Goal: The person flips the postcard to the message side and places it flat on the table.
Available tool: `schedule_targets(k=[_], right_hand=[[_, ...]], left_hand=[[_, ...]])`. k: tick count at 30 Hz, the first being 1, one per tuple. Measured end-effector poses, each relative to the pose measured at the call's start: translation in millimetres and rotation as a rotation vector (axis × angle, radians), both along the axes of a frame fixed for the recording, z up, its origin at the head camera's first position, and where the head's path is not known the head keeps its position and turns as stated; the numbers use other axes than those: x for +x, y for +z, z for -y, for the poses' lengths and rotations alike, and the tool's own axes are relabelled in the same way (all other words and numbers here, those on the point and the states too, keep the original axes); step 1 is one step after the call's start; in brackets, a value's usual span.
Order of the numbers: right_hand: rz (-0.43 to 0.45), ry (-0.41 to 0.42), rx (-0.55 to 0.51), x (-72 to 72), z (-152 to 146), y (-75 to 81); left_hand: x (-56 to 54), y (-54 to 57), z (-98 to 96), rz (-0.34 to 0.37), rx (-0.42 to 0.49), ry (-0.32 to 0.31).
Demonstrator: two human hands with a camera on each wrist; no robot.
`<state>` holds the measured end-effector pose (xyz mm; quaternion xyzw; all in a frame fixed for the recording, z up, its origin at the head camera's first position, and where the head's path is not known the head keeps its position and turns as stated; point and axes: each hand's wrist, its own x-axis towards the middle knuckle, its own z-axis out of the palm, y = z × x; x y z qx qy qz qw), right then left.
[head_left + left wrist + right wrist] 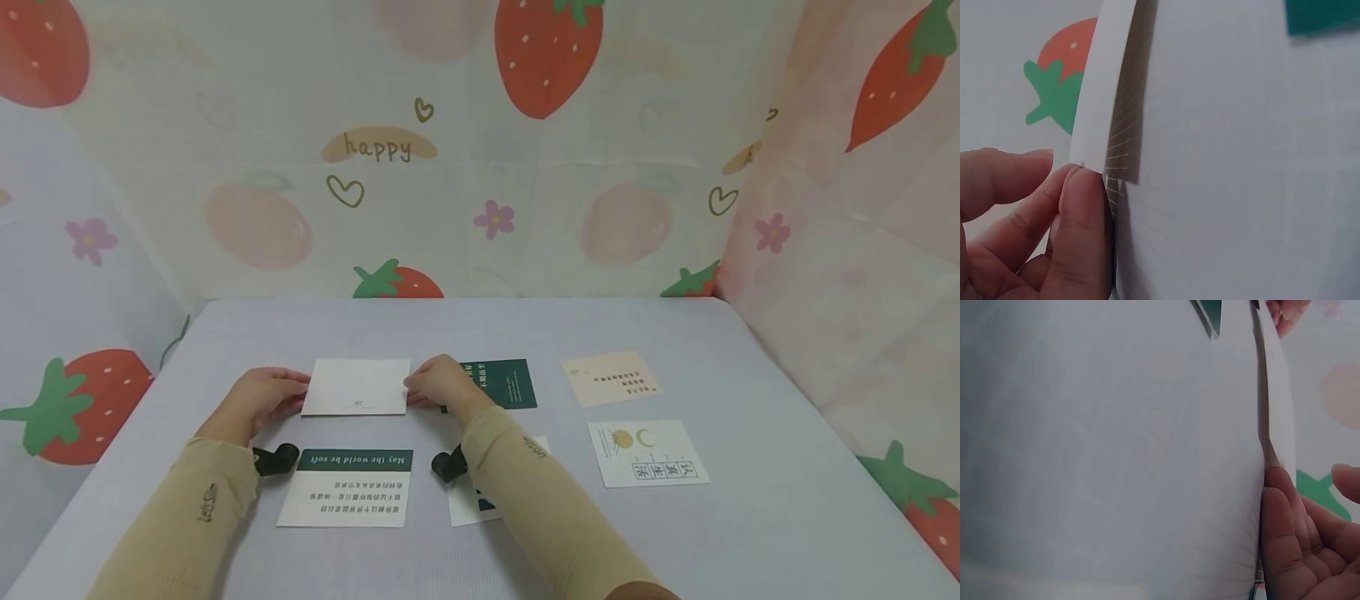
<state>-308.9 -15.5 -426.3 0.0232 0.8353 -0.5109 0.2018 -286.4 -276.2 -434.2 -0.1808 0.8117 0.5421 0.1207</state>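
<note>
A plain white card (356,387) with tiny print near its front edge lies between both hands. My left hand (258,402) touches its left edge with the fingertips, and in the left wrist view the fingers (1082,219) meet the card's corner while one digit stands apart. At the opposite edge is my right hand (442,385); in the right wrist view its fingers (1282,512) rest against the card's end, with another digit away from it. Behind the right hand lies a dark green card (512,383), partly covered.
In front lies a green-and-white text card (345,493). Under the right forearm is a partly hidden white card (467,510). To the right are a beige card (611,379) and a white card with a yellow drawing (648,452). Strawberry-print cloth (465,167) walls the table.
</note>
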Motion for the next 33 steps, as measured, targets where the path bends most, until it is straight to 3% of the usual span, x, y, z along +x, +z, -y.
schedule_targets(k=[13,20,33], right_hand=[[0.014,0.0,-0.067,-2.3,-2,-4.4],[0.039,-0.016,-0.118,-3.0,-5,-4.9],[0.014,0.014,-0.081,-3.8,-10,3.3]], left_hand=[[3.5,4.9,-0.7,0.006,-0.017,-0.028],[1.3,2.2,1.6,0.017,-0.022,-0.038],[2.6,5.8,1.7,0.008,-0.051,-0.059]])
